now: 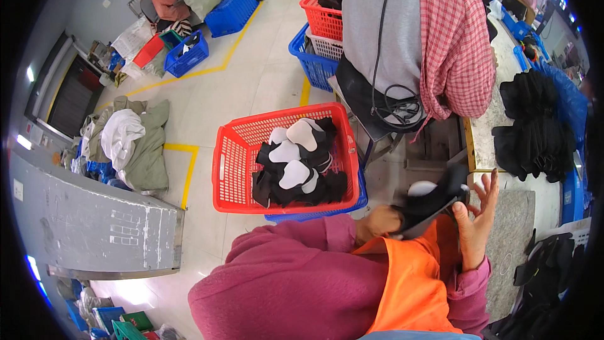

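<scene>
Tabletop: the pale worktop, a tabletop (481,148), runs along the person's right, a grey sheet (519,226) lying across its nearer part.
Co-worker: a person in a red-checked garment (453,44) sits ahead, turned toward that same tabletop, as seen from across the room.
Red basket: the slatted red basket (229,167) stands at the person's left on a blue crate (363,198), holding a loose heap of black pieces with white pads (296,175).
Stacks: two piles of flat black pieces (535,148) lie on the tabletop beyond the grey sheet.
Black piece: one dark piece with a white patch (434,204), blurred, is up in the air before the orange apron (409,277), between basket and tabletop.
Left hand: the left hand (380,223) is clamped on the piece's near end.
Right hand: the right hand (476,217) has its fingers spread apart beside the far end; whether it touches, I cannot tell.
</scene>
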A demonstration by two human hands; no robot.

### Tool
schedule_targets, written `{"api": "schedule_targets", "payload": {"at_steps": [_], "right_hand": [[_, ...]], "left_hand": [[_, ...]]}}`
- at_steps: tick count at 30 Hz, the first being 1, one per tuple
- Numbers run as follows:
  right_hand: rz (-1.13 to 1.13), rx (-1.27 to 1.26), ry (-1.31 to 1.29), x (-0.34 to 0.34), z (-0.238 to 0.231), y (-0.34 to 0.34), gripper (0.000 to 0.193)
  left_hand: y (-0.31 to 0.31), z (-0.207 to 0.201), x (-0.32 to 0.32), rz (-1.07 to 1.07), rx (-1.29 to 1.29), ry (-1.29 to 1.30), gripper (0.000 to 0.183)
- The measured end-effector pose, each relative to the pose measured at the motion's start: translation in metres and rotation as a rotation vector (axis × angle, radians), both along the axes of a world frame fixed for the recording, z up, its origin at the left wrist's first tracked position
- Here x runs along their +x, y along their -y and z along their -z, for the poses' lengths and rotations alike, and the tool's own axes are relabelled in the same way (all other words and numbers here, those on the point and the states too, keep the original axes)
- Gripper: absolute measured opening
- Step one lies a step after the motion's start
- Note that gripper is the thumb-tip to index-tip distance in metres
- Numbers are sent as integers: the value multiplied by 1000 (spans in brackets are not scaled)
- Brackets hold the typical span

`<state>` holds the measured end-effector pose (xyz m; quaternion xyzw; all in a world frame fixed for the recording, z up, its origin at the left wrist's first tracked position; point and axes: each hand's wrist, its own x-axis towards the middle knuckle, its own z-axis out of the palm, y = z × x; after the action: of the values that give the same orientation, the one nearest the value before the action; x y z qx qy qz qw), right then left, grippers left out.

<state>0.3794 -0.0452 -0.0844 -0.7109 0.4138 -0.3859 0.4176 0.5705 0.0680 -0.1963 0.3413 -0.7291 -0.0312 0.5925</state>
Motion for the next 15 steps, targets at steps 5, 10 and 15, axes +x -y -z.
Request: {"api": "schedule_targets", "payload": {"at_steps": [5, 10, 15], "right_hand": [[-319, 275, 159, -45, 10, -7, 94], [-220, 279, 265, -61, 13, -22, 91], [-178, 181, 397, -62, 1, -18, 75]], "left_hand": [[27, -19, -41, 213, -161, -59, 21], [28, -38, -45, 161, -237, 236, 17], [44, -35, -60, 244, -188, 403, 15]]}}
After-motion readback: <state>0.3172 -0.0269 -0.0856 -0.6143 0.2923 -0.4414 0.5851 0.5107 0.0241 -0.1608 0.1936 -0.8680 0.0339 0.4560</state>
